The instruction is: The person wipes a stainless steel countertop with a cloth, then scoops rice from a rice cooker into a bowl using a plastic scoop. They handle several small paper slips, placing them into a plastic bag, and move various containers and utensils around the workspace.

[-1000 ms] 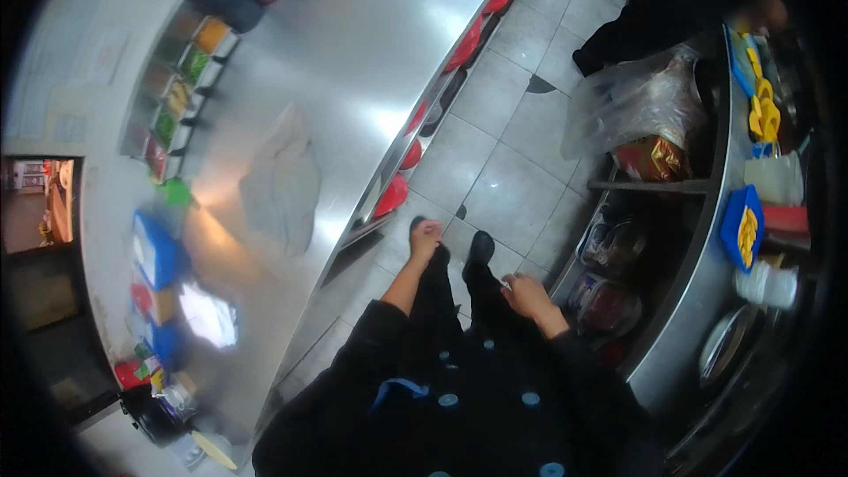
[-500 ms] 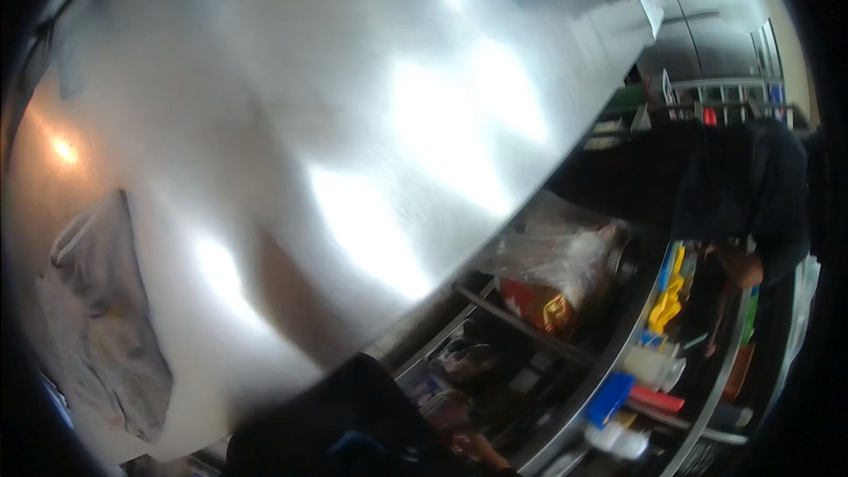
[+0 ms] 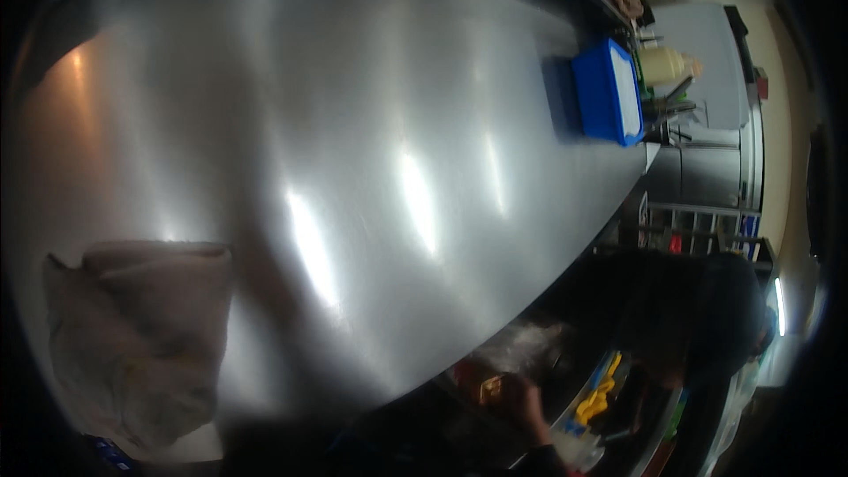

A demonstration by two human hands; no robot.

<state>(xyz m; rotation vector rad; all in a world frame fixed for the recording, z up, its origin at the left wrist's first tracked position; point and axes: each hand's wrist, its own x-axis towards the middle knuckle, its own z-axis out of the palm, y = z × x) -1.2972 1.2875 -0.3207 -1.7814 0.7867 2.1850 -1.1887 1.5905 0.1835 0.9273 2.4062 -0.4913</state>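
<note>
Low in the picture, right of centre, my right hand [image 3: 530, 415] reaches from a dark sleeve below the counter's edge. It is beside a red and gold packet [image 3: 491, 390] and a crumpled clear plastic bag [image 3: 527, 346]. Its fingers are dim and blurred, so whether they touch or grip the packet cannot be made out. My left hand is out of view. A folded grey-brown cloth [image 3: 141, 336] lies on the steel counter [image 3: 371, 141] at the lower left.
A blue tub [image 3: 602, 93] with a white top stands at the counter's far right, next to a pale yellow bottle [image 3: 661, 65]. A person in dark clothes [image 3: 680, 309] is at the right, by open storage holding a yellow object [image 3: 599, 396]. Steel fridge doors [image 3: 711, 168] stand behind.
My view has turned, so the cloth and counter sit differently and the blue tub shows whole. My right hand has moved up and right to beside the red and gold packet.
</note>
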